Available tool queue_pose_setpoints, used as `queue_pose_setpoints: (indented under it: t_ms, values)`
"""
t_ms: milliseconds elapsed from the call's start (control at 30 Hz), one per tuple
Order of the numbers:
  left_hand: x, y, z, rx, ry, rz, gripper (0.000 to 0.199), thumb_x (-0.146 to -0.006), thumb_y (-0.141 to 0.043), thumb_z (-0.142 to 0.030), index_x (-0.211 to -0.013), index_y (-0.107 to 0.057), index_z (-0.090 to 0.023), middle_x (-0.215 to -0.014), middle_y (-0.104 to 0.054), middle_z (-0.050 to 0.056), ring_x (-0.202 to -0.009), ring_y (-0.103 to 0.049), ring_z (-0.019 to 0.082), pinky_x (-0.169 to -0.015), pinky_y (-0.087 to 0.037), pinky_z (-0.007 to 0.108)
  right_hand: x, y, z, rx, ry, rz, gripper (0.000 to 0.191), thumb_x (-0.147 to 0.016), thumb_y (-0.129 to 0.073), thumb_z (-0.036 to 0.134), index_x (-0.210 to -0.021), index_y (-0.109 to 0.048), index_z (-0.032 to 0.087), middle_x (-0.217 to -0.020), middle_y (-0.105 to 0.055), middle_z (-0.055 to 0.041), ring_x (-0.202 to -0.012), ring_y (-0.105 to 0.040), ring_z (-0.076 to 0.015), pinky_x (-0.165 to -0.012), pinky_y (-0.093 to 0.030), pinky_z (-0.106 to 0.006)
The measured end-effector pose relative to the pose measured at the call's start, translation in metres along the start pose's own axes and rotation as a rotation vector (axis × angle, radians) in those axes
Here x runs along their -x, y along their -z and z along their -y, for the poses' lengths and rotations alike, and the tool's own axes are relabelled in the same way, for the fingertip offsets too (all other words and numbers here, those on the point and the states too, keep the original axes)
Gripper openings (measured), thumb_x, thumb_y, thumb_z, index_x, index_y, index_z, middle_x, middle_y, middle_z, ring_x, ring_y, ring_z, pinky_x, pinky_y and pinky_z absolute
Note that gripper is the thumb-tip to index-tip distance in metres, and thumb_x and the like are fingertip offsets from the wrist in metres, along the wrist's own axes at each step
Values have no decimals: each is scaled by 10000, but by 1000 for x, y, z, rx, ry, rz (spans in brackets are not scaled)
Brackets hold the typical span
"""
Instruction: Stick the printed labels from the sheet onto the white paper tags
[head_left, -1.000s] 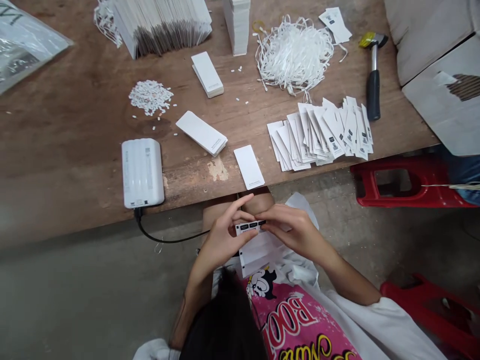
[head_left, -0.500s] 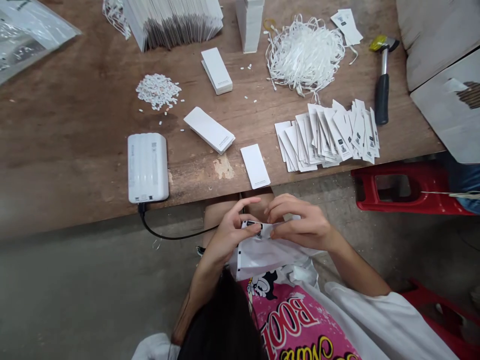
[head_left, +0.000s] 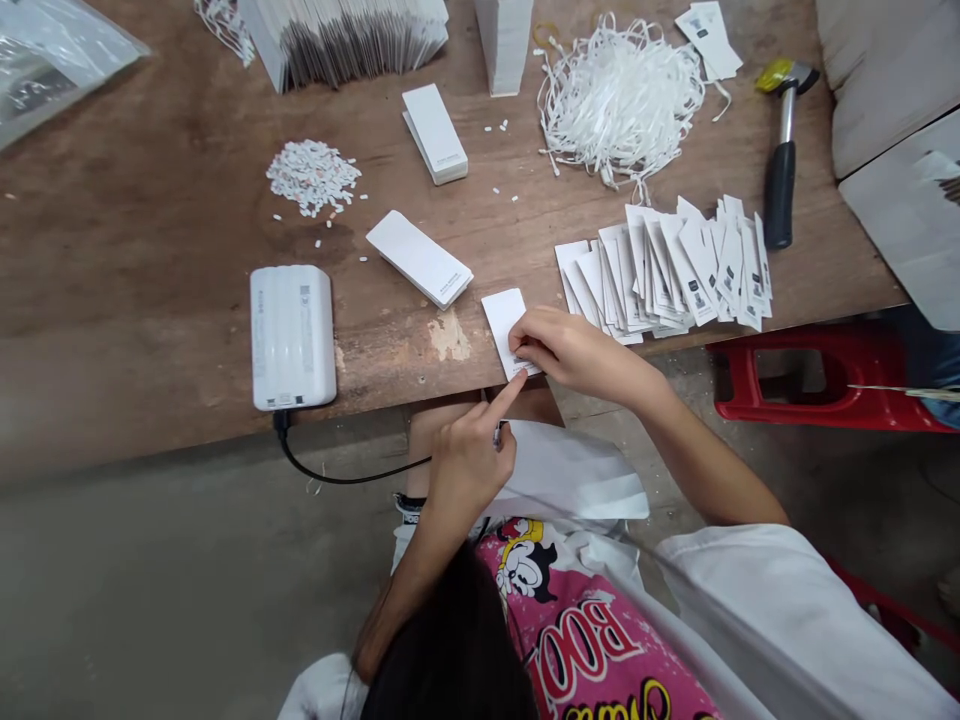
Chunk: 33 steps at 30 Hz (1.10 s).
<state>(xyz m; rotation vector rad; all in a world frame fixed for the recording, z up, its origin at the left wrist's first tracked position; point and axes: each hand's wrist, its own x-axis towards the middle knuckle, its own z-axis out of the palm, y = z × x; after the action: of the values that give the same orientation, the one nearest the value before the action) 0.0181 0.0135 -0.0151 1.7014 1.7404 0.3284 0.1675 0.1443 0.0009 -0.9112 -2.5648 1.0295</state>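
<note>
My right hand (head_left: 570, 355) reaches over the table's front edge, its fingertips pressed on the lower end of a white rectangular card tag (head_left: 503, 325). A dark-printed mark shows by those fingertips. My left hand (head_left: 469, 465) is just below the edge, index finger stretched towards the tag, pinching a small grey item (head_left: 497, 435) too small to identify. A loose white sheet (head_left: 566, 470) lies on my lap. A stack of white tags (head_left: 419, 259) lies to the left of the single tag, and a fanned heap of printed tags (head_left: 664, 270) lies to its right.
The plywood table (head_left: 150, 200) holds a white power bank (head_left: 292, 338) with a black cable, punched paper bits (head_left: 313, 177), white string (head_left: 619, 105), a hammer (head_left: 780, 170), and tall tag stacks (head_left: 345, 35). A red stool (head_left: 802, 385) stands beyond the edge.
My right hand has moved forward from above my lap onto the tag at the table edge. My left hand has separated from it, and the white sheet has dropped lower onto my lap.
</note>
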Motion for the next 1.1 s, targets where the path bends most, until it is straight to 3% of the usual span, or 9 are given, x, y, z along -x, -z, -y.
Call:
queue_pose_setpoints:
  t_ms: [567,667,800,867,933,1033,1100]
  values:
    - [0,4,-7,-117,26,-1,705,-825,-470,-113,-1478,-313,-326,-827,-673,4,-792,-635,196,-777,-477,299,-1,1,0,180,48,73,163,-932,-439,140,-863,-586,159,-853,-604,-68,-818,-531,-193,-704,-406,-298]
    - [1,4,-10,-163,41,-19,710,-819,-482,-110,-1468,-326,-352,-822,-673,1,-747,-625,190,-724,-474,292,3,5,5,233,-15,32,210,-940,-422,151,-1076,-582,157,-966,-635,-93,-851,-586,-208,-702,-452,-310]
    - [1,4,-10,-186,33,-42,712,-817,-499,-113,-1456,-338,-384,-779,-661,-11,-691,-614,172,-681,-471,271,16,6,13,361,-116,-213,455,-936,-387,131,-1389,-377,174,-1303,-530,-174,-1066,-602,-279,-730,-535,-379]
    - [0,4,-8,-171,27,-28,716,-815,-498,-109,-1459,-334,-375,-804,-673,-9,-705,-626,173,-693,-480,273,25,-1,15,376,-30,-297,432,-938,-399,131,-1369,-421,152,-1329,-530,-180,-1189,-550,-289,-871,-531,-432]
    - [1,3,-5,-114,17,-20,709,-820,-497,-114,-1469,-324,-341,-860,-696,-2,-753,-645,178,-736,-491,282,35,-13,14,368,88,-295,385,-938,-441,145,-1319,-493,127,-1302,-577,-177,-1240,-522,-284,-992,-480,-460]
    - [6,1,-1,18,16,-46,671,-843,-492,-136,-1472,-322,-295,-913,-716,2,-820,-663,176,-809,-495,290,45,-36,7,372,157,-250,364,-936,-488,165,-1296,-536,148,-1310,-600,-147,-1262,-520,-280,-1021,-462,-489]
    - [10,0,0,81,16,-53,645,-854,-487,-141,-1462,-339,-293,-933,-720,0,-838,-667,171,-833,-495,293,48,-47,3,378,162,-298,335,-941,-494,171,-1268,-566,181,-1270,-635,-119,-1231,-555,-261,-1005,-477,-492]
